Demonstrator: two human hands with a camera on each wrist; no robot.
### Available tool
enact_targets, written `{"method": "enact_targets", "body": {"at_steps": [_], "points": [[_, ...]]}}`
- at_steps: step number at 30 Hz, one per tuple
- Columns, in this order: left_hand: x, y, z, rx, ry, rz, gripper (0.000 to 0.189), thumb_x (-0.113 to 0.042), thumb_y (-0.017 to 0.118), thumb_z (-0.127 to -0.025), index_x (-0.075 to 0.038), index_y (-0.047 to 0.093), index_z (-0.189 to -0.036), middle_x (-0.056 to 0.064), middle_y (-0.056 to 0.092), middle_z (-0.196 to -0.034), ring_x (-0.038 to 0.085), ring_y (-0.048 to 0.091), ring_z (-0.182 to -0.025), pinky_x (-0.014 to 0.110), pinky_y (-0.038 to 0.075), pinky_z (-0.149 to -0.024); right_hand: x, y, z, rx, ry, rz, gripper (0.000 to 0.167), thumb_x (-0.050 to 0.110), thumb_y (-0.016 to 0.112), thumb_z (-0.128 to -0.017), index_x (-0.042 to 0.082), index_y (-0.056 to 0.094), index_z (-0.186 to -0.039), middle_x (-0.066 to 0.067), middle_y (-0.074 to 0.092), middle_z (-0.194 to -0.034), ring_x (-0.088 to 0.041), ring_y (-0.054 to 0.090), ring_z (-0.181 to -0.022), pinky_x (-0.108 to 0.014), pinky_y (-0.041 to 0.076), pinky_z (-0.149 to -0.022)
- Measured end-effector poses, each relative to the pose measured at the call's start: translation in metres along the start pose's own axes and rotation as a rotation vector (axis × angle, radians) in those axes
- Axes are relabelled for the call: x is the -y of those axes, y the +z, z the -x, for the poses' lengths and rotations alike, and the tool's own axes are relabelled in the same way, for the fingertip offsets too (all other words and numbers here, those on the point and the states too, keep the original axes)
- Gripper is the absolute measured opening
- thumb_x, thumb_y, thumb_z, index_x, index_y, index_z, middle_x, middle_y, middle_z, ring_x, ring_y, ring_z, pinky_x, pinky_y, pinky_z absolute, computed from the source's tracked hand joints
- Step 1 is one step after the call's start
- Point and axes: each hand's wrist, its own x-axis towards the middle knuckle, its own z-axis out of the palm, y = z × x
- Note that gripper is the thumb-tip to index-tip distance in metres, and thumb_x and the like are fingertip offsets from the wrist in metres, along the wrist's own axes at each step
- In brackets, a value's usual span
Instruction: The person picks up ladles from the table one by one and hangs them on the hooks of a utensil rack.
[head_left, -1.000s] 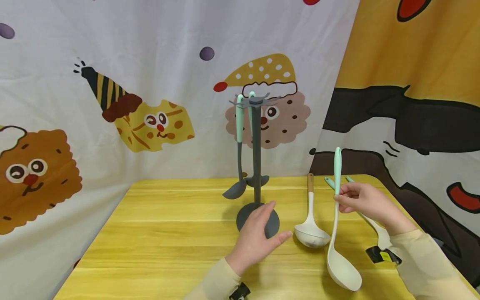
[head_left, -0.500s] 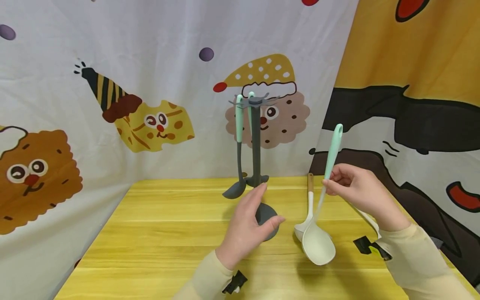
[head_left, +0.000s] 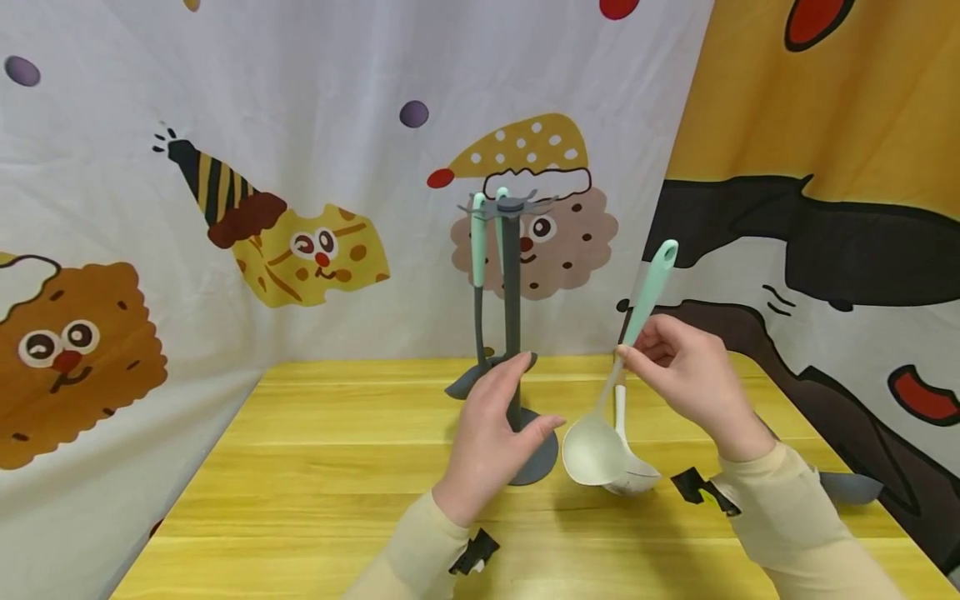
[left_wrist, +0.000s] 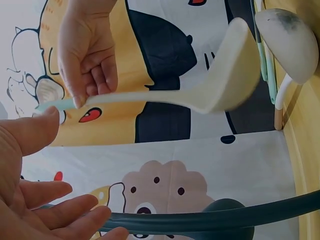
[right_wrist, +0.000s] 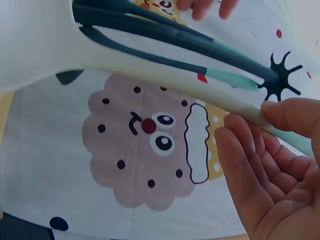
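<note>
My right hand [head_left: 693, 383] pinches a cream ladle [head_left: 596, 450] where its mint-green handle begins; the bowl hangs down and left, above the table. Beyond that bowl, partly covered by it, lies a white ladle [head_left: 633, 477] with a wooden handle. A dark grey utensil stand [head_left: 512, 292] rises at mid-table, with a ring of hooks on top. Two mint-handled utensils hang from it, one a grey ladle [head_left: 479, 250]. My left hand [head_left: 487, 450] is just in front of the pole, thumb and fingers spread; in the left wrist view it holds nothing.
On the wooden table [head_left: 315, 467], a dark grey utensil head [head_left: 851, 487] shows beyond my right sleeve. Mint-green handles [left_wrist: 270, 75] lie near the wooden-handled ladle in the left wrist view. A printed curtain [head_left: 337, 125] stands behind the table.
My right hand has carried the cream ladle left and up, tilting its handle to the right, so its bowl is nearer the stand. My left hand has shifted slightly up and left.
</note>
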Motion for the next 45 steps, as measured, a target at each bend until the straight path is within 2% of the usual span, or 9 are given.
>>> {"method": "enact_targets", "body": {"at_steps": [5,12,18,22,28,38,45], "points": [[0.001,0.005,-0.002,-0.052,0.048,-0.057,0.069,-0.023,0.086,-0.078,-0.003,0.057,-0.137,0.011,0.057,-0.138,0.027,0.052,-0.128,0.042,0.043,-0.105,0.004,0.012,0.000,-0.046,-0.069,-0.014,0.016,0.008,0.081,-0.083,0.006,0.066,-0.089,0.001,0.065,-0.077,-0.013,0.062,-0.064,-0.017,0.049,-0.058],[0.003,0.017,-0.004,-0.150,0.141,-0.108,0.061,-0.018,0.086,-0.079,-0.002,0.061,-0.132,0.013,0.062,-0.131,0.026,0.057,-0.122,0.039,0.046,-0.103,0.010,0.025,0.000,-0.083,-0.135,-0.001,0.018,0.004,0.081,-0.081,0.008,0.065,-0.087,0.003,0.063,-0.075,-0.011,0.063,-0.064,-0.023,0.054,-0.059],[0.005,0.025,-0.004,-0.201,0.130,-0.157,0.059,-0.020,0.087,-0.078,-0.001,0.063,-0.129,0.012,0.065,-0.127,0.026,0.061,-0.117,0.038,0.049,-0.099,0.013,0.034,0.001,-0.121,-0.179,0.005,0.021,0.001,0.082,-0.079,0.007,0.063,-0.087,0.001,0.062,-0.075,-0.013,0.065,-0.065,-0.030,0.056,-0.058],[0.009,0.030,-0.005,-0.187,0.095,-0.179,0.057,-0.022,0.086,-0.078,-0.002,0.065,-0.127,0.011,0.066,-0.125,0.025,0.062,-0.115,0.037,0.050,-0.097,0.014,0.040,0.001,-0.133,-0.197,0.006,0.022,0.000,0.082,-0.079,0.006,0.062,-0.086,0.000,0.062,-0.075,-0.013,0.065,-0.065,-0.032,0.057,-0.058],[0.013,0.035,-0.006,-0.171,0.060,-0.187,0.048,-0.024,0.085,-0.080,-0.005,0.070,-0.121,0.007,0.070,-0.116,0.021,0.066,-0.107,0.034,0.054,-0.090,0.017,0.046,0.003,-0.140,-0.168,-0.039,0.021,0.002,0.081,-0.081,0.005,0.062,-0.090,0.000,0.062,-0.077,-0.012,0.064,-0.065,-0.031,0.057,-0.059],[0.011,0.037,-0.007,-0.084,0.020,-0.197,0.034,-0.021,0.083,-0.082,-0.009,0.075,-0.113,0.001,0.073,-0.107,0.017,0.068,-0.099,0.032,0.055,-0.086,0.013,0.057,0.009,-0.215,-0.115,-0.070,0.022,0.004,0.080,-0.081,0.002,0.060,-0.091,-0.004,0.064,-0.076,-0.015,0.065,-0.064,-0.011,0.049,-0.061],[0.013,0.040,-0.008,-0.082,0.025,-0.211,0.033,-0.019,0.083,-0.082,-0.008,0.075,-0.112,0.002,0.073,-0.105,0.017,0.068,-0.095,0.031,0.055,-0.082,0.012,0.063,0.013,-0.231,-0.089,-0.110,0.023,0.003,0.079,-0.082,0.003,0.058,-0.091,-0.004,0.065,-0.076,-0.015,0.066,-0.062,-0.009,0.048,-0.060]]}}
